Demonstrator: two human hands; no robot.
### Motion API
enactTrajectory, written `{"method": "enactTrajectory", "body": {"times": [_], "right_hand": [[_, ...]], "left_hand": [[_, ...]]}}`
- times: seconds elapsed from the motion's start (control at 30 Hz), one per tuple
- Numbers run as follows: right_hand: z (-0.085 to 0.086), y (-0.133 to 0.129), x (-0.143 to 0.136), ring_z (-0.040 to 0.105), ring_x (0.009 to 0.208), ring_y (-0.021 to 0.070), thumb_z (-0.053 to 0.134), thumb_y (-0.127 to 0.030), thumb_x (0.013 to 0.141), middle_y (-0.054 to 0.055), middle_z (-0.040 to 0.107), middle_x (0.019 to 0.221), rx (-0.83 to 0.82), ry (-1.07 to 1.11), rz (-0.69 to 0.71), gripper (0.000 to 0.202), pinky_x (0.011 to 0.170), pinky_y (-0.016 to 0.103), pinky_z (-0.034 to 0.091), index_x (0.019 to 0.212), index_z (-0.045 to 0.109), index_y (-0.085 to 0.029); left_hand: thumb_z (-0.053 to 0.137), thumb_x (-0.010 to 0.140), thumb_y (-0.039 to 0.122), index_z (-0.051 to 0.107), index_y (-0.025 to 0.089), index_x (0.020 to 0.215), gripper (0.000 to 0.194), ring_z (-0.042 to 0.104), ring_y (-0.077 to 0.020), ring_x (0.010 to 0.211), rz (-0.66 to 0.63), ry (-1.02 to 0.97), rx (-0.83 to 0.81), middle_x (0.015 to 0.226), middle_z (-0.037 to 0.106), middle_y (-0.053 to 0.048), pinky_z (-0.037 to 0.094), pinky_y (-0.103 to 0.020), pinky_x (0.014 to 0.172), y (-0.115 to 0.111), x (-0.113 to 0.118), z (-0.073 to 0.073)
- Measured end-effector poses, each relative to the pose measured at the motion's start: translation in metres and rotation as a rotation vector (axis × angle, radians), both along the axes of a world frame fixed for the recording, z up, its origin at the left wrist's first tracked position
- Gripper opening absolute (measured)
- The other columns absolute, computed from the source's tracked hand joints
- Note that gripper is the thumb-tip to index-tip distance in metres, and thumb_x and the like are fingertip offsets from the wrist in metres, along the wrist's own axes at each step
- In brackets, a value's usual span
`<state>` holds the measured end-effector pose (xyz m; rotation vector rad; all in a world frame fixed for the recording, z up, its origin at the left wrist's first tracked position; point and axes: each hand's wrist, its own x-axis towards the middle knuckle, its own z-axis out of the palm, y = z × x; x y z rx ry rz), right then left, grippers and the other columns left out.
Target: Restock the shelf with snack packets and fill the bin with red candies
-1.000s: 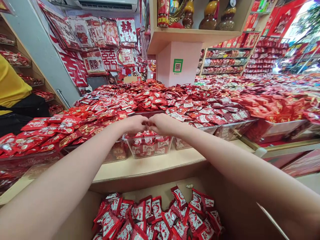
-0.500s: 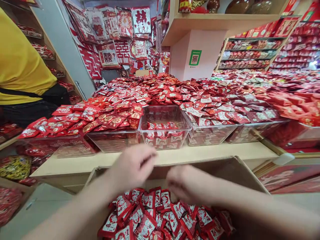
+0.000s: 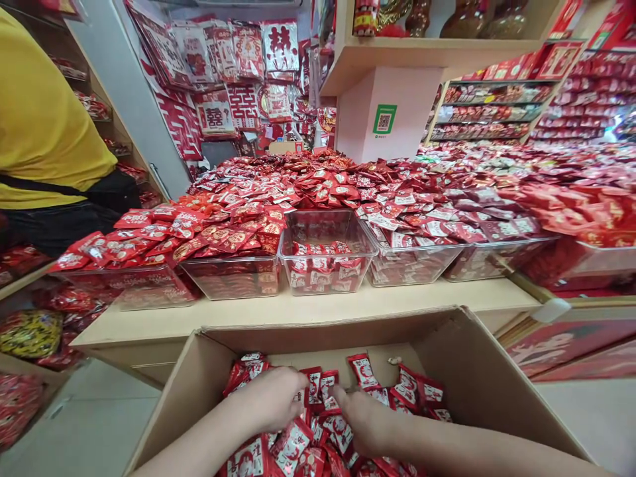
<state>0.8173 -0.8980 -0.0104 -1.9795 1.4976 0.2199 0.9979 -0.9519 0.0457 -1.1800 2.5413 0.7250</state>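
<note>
An open cardboard box stands in front of me, holding many small red-and-white candy packets. Inside it, my left hand reaches down among the packets from the left. Its fingers are bent and point right, partly hidden against the packets. My right hand comes from the other side, with its thumb raised apart and its other fingers mostly out of sight below. A short gap with packets lies between the two hands. I see no packet lifted in either hand.
Beyond the box, a clear plastic bin partly filled with red packets stands on a pale wooden counter. Heaped bins of packets flank it. A person in a yellow top is at the left. A shelf overhangs the display.
Both hands have moved down from above the box into the packets. Packets at the box's back that the hands covered now show.
</note>
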Motion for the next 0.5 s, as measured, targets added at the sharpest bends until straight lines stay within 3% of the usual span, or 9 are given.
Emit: {"method": "enactTrajectory", "body": {"times": [0.1, 0.23, 0.3, 0.37, 0.43, 0.5], "right_hand": [[0.02, -0.011, -0.005, 0.054, 0.075, 0.0181, 0.056, -0.003, 0.047, 0.005, 0.057, 0.085, -0.019, -0.337, -0.194, 0.062, 0.057, 0.024, 0.041, 0.106, 0.043, -0.016], [0.062, -0.019, -0.006, 0.052, 0.064, 0.0107, 0.061, -0.014, 0.056, 0.001, 0.056, 0.077, 0.108, -1.039, -0.575, 0.038, 0.055, 0.021, 0.041, 0.09, 0.042, -0.015], [0.081, -0.019, -0.009, 0.053, 0.061, 0.0092, 0.062, -0.028, 0.064, 0.0, 0.056, 0.072, 0.232, -1.313, -0.698, 0.03, 0.057, 0.023, 0.042, 0.084, 0.042, -0.015], [0.092, -0.018, -0.014, 0.054, 0.061, 0.0087, 0.059, -0.038, 0.068, 0.0, 0.056, 0.07, 0.323, -1.468, -0.711, 0.03, 0.06, 0.023, 0.043, 0.08, 0.044, -0.015], [0.096, -0.018, -0.021, 0.055, 0.06, 0.0083, 0.059, -0.038, 0.069, 0.0, 0.056, 0.068, 0.339, -1.485, -0.653, 0.029, 0.057, 0.022, 0.042, 0.082, 0.048, -0.015], [0.096, -0.018, -0.026, 0.053, 0.052, 0.0071, 0.061, -0.036, 0.069, -0.001, 0.056, 0.063, 0.285, -1.399, -0.59, 0.027, 0.051, 0.019, 0.04, 0.082, 0.051, -0.014]], "left_hand": [[0.051, 0.07, 0.031, 0.046, 0.024, 0.116, 0.047, 0.05, -0.0224, 0.102, 0.073, 0.2, 0.087, 0.115, 0.054, -0.007, 0.038, -0.032, 0.085, 0.005, -0.005, 0.006], [0.065, 0.06, 0.032, 0.021, 0.024, 0.13, 0.083, 0.039, -0.0238, 0.113, 0.148, 0.612, 0.283, 0.131, 0.038, -0.007, 0.032, -0.035, 0.093, 0.019, -0.019, 0.016], [0.061, 0.066, 0.029, 0.02, 0.025, 0.13, 0.077, 0.037, -0.0226, 0.116, 0.198, 0.743, 0.293, 0.132, 0.036, -0.006, 0.03, -0.035, 0.095, 0.022, -0.026, 0.022], [0.049, 0.077, 0.028, 0.022, 0.024, 0.129, 0.059, 0.049, -0.0206, 0.103, 0.283, 0.834, 0.396, 0.123, 0.046, -0.008, 0.039, -0.034, 0.085, 0.022, -0.031, 0.027], [0.04, 0.083, 0.029, 0.024, 0.022, 0.127, 0.047, 0.059, -0.0173, 0.08, 0.367, 0.912, 0.6, 0.107, 0.055, -0.009, 0.046, -0.029, 0.065, 0.021, -0.033, 0.031], [0.039, 0.084, 0.028, 0.028, 0.02, 0.122, 0.041, 0.061, -0.015, 0.068, 0.412, 0.972, 0.787, 0.098, 0.058, -0.008, 0.044, -0.024, 0.054, 0.02, -0.034, 0.034]]}}
